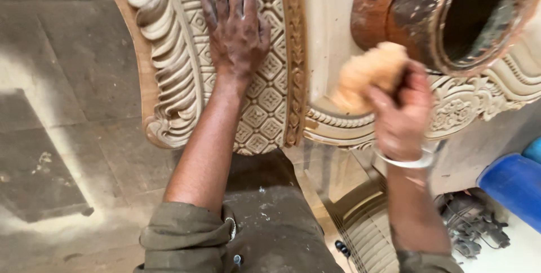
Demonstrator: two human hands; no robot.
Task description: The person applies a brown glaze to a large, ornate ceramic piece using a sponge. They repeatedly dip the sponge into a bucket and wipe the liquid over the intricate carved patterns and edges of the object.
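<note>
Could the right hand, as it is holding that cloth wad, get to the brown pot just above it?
Probably yes. The right hand, gripping the cloth wad, sits just below the brown pot, with nothing between them; the left hand lies flat on the carved panel, well aside.

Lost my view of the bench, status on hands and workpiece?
Left hand flat on carved wood panel. Right hand gripping tan cloth wad. Brown-stained pot close beside the wad.
</note>
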